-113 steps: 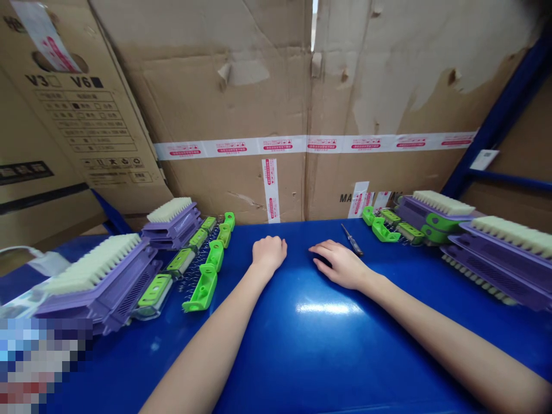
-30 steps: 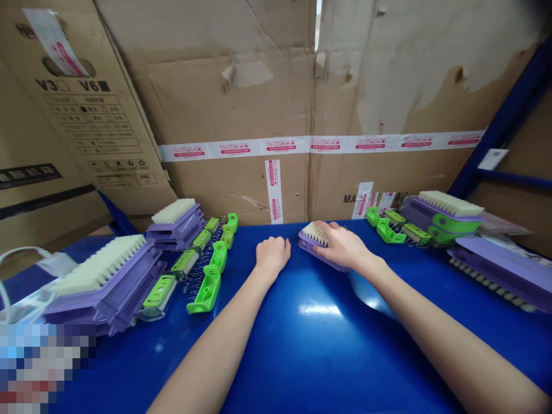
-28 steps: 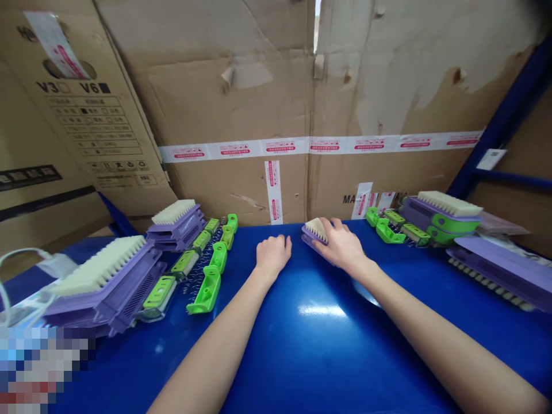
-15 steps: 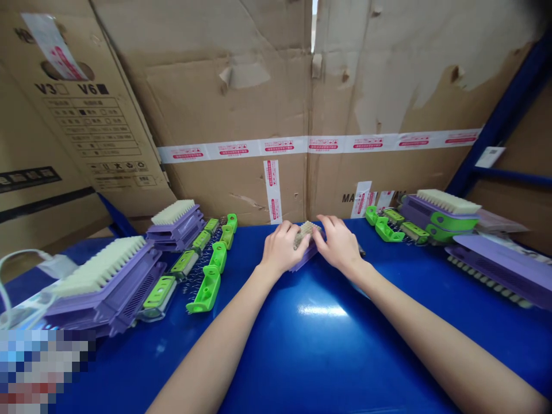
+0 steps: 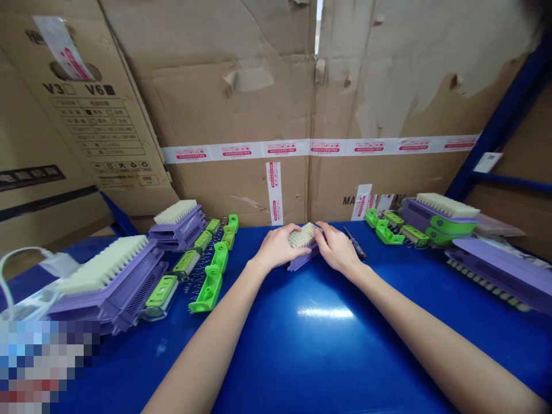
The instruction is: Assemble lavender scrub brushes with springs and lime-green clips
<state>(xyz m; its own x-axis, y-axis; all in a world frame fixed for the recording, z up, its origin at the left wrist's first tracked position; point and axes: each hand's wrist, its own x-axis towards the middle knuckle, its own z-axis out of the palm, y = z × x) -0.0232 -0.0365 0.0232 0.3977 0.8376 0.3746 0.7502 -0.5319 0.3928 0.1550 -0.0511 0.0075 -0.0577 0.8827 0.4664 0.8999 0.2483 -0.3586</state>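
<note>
Brush (image 5: 303, 236): Cream bristles face up over a purple base, held between my two hands near the back of the blue surface (image 5: 323, 362); I cannot tell whether the base rests there.
Left hand (image 5: 276, 250): I grip the brush's left side, my thumb lying along the near edge of the bristles.
Right hand (image 5: 340, 247): I close on the opposite side, my fingers bent against the bristles' right edge.
Screwdriver (image 5: 356, 245): The slim tool lies just beyond my right hand, its dark handle toward me.
Left flank: Two purple stacks, the near stack (image 5: 114, 284) and the far stack (image 5: 179, 224), carry cream bristles on top; beside them run green-topped blocks (image 5: 161, 290), thin springs (image 5: 199, 270) and bright green brackets (image 5: 210, 290).
Right flank: A purple-and-green stack (image 5: 452, 230) shows bristles on top, and nearer me a purple piece (image 5: 495, 267) has its bristles underneath.
Far left: A white plug (image 5: 60, 264) trails a looping white cable (image 5: 21, 250).
Backdrop: Creased cardboard (image 5: 215, 109) rises behind my hands, crossed by white-and-red tape (image 5: 241, 152); a carton (image 5: 77, 126) at left reads "V3" and "V6."
</note>
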